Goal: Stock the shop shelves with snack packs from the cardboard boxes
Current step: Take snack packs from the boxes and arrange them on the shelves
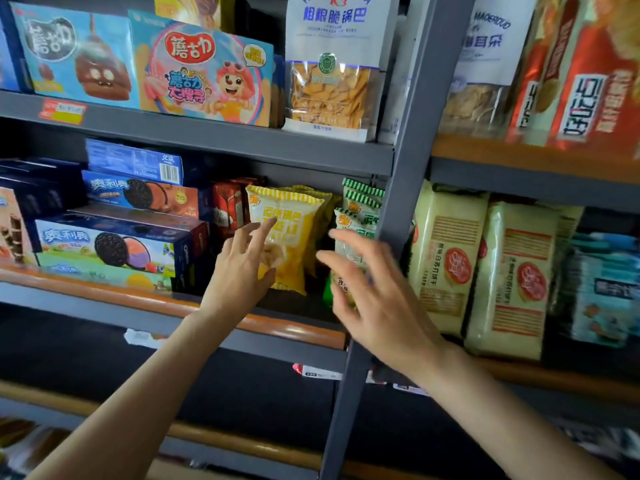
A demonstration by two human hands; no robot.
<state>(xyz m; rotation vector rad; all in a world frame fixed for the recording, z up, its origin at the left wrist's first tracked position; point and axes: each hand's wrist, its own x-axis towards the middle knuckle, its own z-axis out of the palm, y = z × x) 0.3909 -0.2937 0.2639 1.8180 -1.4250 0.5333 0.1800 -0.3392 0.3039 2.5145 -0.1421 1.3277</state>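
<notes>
Yellow snack pack [291, 237] upright on the middle shelf [270, 327], leaning among more yellow packs behind it, between red boxes [227, 211] on one side and green-and-white packs [358, 216] on the other. Left hand [242, 268] reaching in with fingers spread and loose, fingertips against the front of the yellow pack, thumb near its lower edge, gripping nothing. Right hand [370, 289] just beside, released too, fingers splayed and blurred in front of the green-and-white packs; contact with them impossible to tell. Grey upright post [401, 188] right next to that hand, dividing the bays. Blue cookie boxes [114, 244] stacked further left on the same shelf. Pale cracker packs [481, 271] standing in the neighbouring bay past the post. Above, cartoon-printed boxes [204, 71] and a white bag of golden crisps [332, 67] on the upper shelf. Orange strip along each shelf front.
</notes>
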